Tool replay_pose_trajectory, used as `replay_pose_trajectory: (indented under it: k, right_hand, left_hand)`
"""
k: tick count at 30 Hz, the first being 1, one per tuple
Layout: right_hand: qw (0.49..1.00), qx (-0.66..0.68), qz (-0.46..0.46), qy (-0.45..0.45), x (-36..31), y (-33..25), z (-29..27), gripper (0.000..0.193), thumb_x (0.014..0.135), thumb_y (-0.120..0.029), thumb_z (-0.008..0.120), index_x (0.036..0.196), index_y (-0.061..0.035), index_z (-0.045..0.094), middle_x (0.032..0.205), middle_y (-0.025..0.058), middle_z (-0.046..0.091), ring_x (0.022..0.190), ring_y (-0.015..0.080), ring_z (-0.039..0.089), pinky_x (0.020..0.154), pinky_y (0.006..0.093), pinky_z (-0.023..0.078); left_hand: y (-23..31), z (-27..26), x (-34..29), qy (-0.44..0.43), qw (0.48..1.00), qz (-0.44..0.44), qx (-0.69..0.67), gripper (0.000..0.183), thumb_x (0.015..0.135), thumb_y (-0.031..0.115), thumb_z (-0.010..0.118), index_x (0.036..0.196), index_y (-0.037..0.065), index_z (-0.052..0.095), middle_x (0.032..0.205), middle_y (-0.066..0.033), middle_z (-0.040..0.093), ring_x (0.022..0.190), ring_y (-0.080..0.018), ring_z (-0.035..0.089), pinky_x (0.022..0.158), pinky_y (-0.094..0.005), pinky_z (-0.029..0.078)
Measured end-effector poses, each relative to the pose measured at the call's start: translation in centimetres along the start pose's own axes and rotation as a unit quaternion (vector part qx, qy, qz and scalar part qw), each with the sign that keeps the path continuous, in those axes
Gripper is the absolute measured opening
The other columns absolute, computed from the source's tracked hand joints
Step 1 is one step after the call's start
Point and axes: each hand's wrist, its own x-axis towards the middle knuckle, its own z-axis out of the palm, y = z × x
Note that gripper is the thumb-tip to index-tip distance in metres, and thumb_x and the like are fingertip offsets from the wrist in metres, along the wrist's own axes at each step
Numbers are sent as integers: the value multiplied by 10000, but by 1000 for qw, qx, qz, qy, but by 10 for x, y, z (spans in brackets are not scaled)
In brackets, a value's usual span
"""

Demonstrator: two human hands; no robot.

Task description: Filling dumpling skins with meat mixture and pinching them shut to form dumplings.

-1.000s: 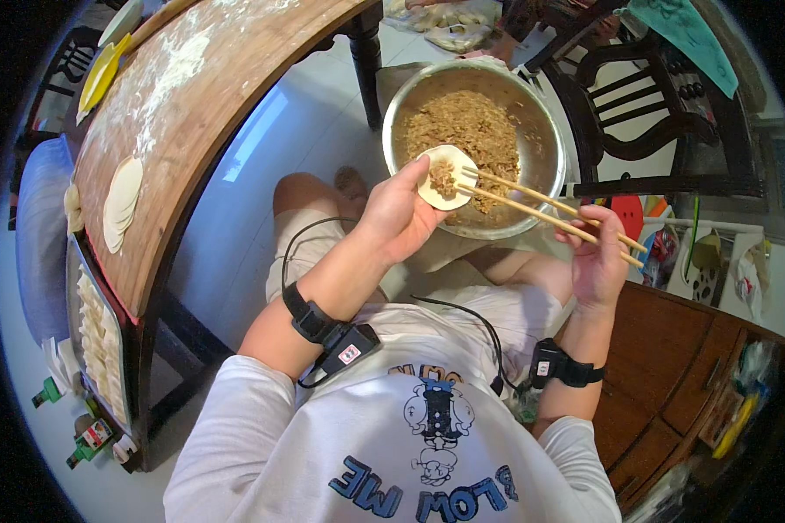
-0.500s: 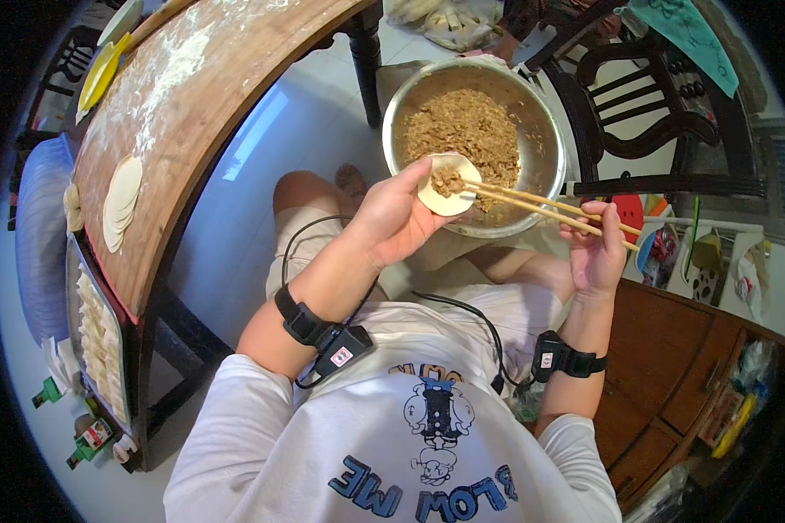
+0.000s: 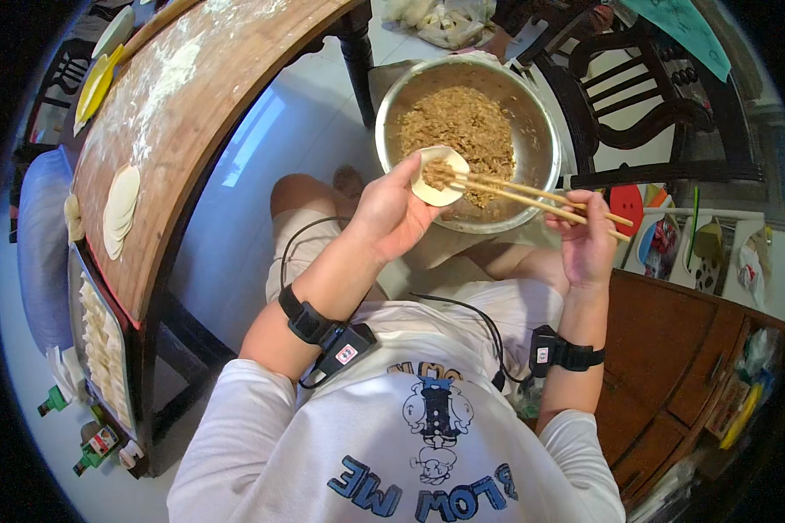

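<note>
My left hand (image 3: 394, 209) holds a round dough wrapper (image 3: 436, 193) by its left side, over the near edge of the bowl. A lump of brown filling (image 3: 439, 174) sits on the wrapper. My right hand (image 3: 590, 240) grips a pair of wooden chopsticks (image 3: 532, 199), whose tips touch that filling. Beyond both hands stands a large metal bowl (image 3: 542, 131) with a mass of brown minced filling (image 3: 459, 122) inside. The chopsticks pass across the bowl's near right part.
At left, a floured wooden table (image 3: 227, 83) bears a stack of dough wrappers (image 3: 120, 213) and a yellow dish (image 3: 98, 87). A tray of dumplings (image 3: 103, 357) stands by its near end. A dark chair (image 3: 641, 96) is at far right, a brown wooden cabinet (image 3: 663, 366) at near right.
Both hands, with the wrapper and chopsticks, have shifted slightly left. The wrapper looks a little more tilted, and the chopstick tips remain at the filling.
</note>
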Motion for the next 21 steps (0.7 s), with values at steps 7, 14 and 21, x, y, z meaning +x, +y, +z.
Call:
replay_pose_trajectory:
  k: [7, 14, 21]
  right_hand:
    - [966, -253, -27, 52, 2, 23, -6, 332, 1016, -291, 496, 958, -6, 657, 842, 82, 648, 734, 157, 652, 691, 267, 555]
    - [929, -367, -36, -34, 6, 50, -9, 214, 959, -172, 569, 951, 8, 685, 889, 69, 675, 839, 167, 647, 746, 286, 508]
    - [876, -472, -83, -53, 26, 64, 2, 187, 903, -187, 640, 960, -21, 705, 902, 88, 691, 828, 159, 649, 739, 282, 503]
  left_hand:
    - [2, -14, 4, 78, 996, 34, 5, 409, 1053, 232, 338, 1337, -52, 418, 1335, -189, 522, 1242, -293, 523, 1081, -439, 418]
    - [-3, -21, 5, 88, 995, 22, 33, 375, 1049, 196, 357, 1312, -63, 426, 1288, -176, 545, 1183, -278, 565, 1027, -409, 475]
    - [-3, -20, 1, 109, 993, 18, 38, 383, 1050, 201, 355, 1315, -67, 423, 1292, -175, 543, 1183, -271, 565, 1032, -406, 470]
